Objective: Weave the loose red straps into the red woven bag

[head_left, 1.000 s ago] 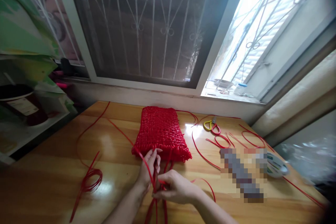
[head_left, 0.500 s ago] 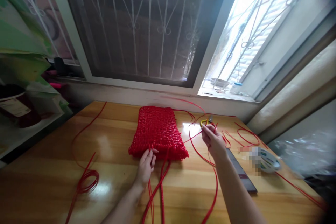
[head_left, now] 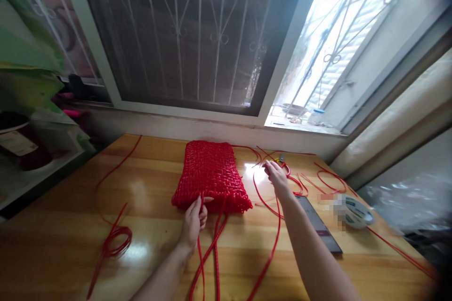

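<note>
A red woven bag (head_left: 212,169) lies on the wooden table, its near edge toward me. My left hand (head_left: 193,218) is closed at that edge, pinching a thin red cord (head_left: 200,249) that hangs down toward me. Two thicker red braided cords (head_left: 216,263) run from the same edge, crossing each other. To the right of the bag, my right hand (head_left: 277,178) is raised with its fingers pinched together, seemingly on a thin red strand (head_left: 262,150). Just behind it are scissors (head_left: 281,157), partly hidden by the hand.
A coil of red cord (head_left: 118,242) lies on the left of the table (head_left: 148,263). On the right are a phone (head_left: 319,225), a roll of tape (head_left: 356,212) and loose red cords (head_left: 330,181). A window (head_left: 190,113) stands behind the table.
My right hand has moved a little left, and the strand that arced behind the bag now shows only a short end near it. My left hand stays at the bag's edge.
</note>
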The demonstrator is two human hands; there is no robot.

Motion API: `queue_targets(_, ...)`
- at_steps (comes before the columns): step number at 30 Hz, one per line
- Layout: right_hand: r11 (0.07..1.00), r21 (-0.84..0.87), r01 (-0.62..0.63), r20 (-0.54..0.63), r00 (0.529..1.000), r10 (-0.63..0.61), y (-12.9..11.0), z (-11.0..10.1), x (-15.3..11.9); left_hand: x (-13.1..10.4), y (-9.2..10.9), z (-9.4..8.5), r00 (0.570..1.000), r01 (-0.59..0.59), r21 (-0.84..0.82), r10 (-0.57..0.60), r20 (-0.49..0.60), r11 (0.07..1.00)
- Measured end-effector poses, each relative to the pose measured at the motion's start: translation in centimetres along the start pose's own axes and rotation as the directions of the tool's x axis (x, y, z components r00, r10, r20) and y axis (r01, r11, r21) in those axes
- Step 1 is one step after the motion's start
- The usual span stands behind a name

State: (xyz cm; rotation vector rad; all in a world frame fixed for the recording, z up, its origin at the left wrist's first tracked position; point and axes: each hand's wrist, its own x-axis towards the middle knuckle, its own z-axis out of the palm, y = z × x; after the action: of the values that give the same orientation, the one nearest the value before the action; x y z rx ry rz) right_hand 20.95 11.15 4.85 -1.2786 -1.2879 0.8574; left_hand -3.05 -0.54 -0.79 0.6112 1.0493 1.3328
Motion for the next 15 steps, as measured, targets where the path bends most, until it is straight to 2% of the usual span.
queue_targets(3, 0.969, 0.227, -0.099, 0.227, 0.973, 0.047, -2.2, 1.8, -0.8, -0.1, 0.0, 0.1, 1.0, 0.002, 0.005, -0.002, 0.005, 1.0)
queue_targets(6, 0.868, 0.419, -0.266, 0.491, 0.87, 0.03, -4.3, 4.3, -2.8, -0.1, 0.0, 0.3, 0.999, 0.011, 0.002, -0.011, 0.042, 1.0)
queue_targets(9, 0.823, 0.384, -0.418, 0.673, 0.737, 0.061, -5.2, 7.4, -5.4, 0.0, 0.1, 0.3, 0.999, 0.027, -0.006, -0.026, 0.047, 1.0)
queue_targets(11, 0.835, 0.315, -0.451, 0.733, 0.674, 0.087, -5.0, 9.5, -7.0, 0.1, 0.2, 0.2, 0.997, 0.029, -0.024, -0.027, 0.071, 0.999)
queue_targets(13, 0.883, 0.229, -0.409, 0.745, 0.658, 0.111, -4.3, 11.2, -8.1, 0.1, 0.4, 0.1, 0.991, 0.038, -0.059, -0.03, 0.127, 0.998)
queue_targets(15, 0.934, 0.149, -0.325, 0.724, 0.679, 0.12, -3.4, 12.2, -8.4, 0.1, 0.6, 0.0, 0.988, 0.06, -0.075, -0.048, 0.147, 0.995)
